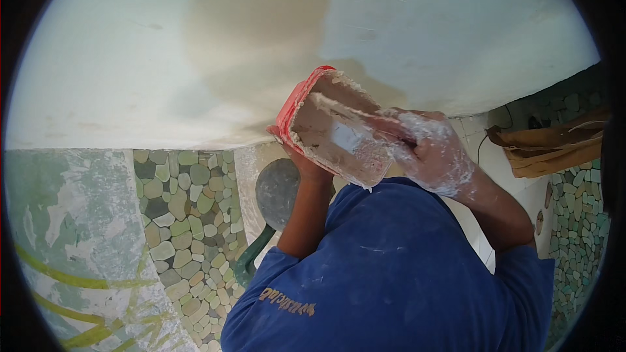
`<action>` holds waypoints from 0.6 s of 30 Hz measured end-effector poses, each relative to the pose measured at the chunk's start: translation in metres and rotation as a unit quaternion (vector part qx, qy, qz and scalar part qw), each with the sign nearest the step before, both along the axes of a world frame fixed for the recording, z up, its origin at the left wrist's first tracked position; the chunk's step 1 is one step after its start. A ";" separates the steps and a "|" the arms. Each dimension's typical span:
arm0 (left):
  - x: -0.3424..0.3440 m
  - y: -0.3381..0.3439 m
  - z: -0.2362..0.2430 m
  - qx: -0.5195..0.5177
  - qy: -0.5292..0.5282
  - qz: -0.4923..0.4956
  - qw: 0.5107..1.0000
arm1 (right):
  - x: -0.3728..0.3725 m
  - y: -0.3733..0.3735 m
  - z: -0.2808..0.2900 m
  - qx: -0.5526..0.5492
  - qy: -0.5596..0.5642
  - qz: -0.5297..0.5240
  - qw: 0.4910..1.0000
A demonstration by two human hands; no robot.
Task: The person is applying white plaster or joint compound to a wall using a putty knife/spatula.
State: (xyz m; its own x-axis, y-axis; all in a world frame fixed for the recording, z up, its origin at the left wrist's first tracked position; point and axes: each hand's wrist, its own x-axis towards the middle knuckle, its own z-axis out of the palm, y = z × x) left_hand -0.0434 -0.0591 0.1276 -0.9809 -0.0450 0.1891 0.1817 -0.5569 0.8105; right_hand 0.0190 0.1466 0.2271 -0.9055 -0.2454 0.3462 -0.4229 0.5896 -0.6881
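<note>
In front of my chest, my left hand (305,161) is closed round the lower left side of a red plastic tub (293,107). The tub is tilted, its mouth facing me, and pale wet plaster (316,132) coats its inside and rim. My right hand (433,153), smeared white across the fingers and wrist, is closed on a plaster-covered putty knife (342,107). The knife's far end reaches into the tub; its handle is mostly hidden by my fingers. A drip hangs off the tub's lower corner.
A pale wall (130,58) with a damp-looking darker patch rises just ahead. Below left are pebble-pattern flooring (186,221) and a paint-stained sheet (72,221). A round grey object (277,192) stands by my left arm; a brown cardboard-like piece (554,146) lies at the right.
</note>
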 end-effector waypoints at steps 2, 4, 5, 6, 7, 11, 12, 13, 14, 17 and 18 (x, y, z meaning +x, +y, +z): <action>-0.001 -0.002 -0.001 0.043 -0.012 -0.025 0.999 | 0.001 0.006 0.010 -0.021 -0.017 0.006 1.000; -0.003 -0.002 -0.001 0.087 -0.024 -0.057 0.994 | 0.003 0.009 0.008 -0.039 -0.033 0.006 0.999; -0.003 -0.003 0.000 0.018 -0.002 -0.051 0.999 | 0.003 0.008 0.002 -0.186 -0.108 -0.017 0.976; -0.004 -0.002 0.001 -0.050 0.021 -0.044 0.998 | 0.003 0.009 -0.001 -0.327 -0.179 -0.039 0.927; -0.004 -0.002 0.002 -0.047 0.024 -0.044 0.998 | 0.004 0.013 0.000 -0.324 -0.177 -0.038 0.929; 0.000 0.012 0.009 0.057 -0.020 -0.052 0.997 | 0.003 0.026 -0.011 -0.457 -0.287 -0.010 0.842; 0.003 0.017 0.014 -0.087 -0.012 0.014 0.996 | 0.003 0.026 -0.016 -0.484 -0.274 -0.010 0.831; 0.005 0.020 0.021 -0.081 -0.010 0.015 0.997 | 0.004 0.025 -0.014 -0.478 -0.273 -0.010 0.835; 0.008 0.022 0.028 0.000 -0.071 -0.021 0.997 | 0.005 0.022 -0.012 -0.354 -0.207 -0.052 0.911; 0.011 0.024 0.035 0.087 -0.139 -0.059 0.985 | 0.003 0.024 -0.025 -0.124 -0.016 -0.028 0.992; 0.011 0.024 0.035 0.087 -0.149 -0.058 0.983 | 0.004 0.022 -0.028 -0.090 0.034 -0.020 0.995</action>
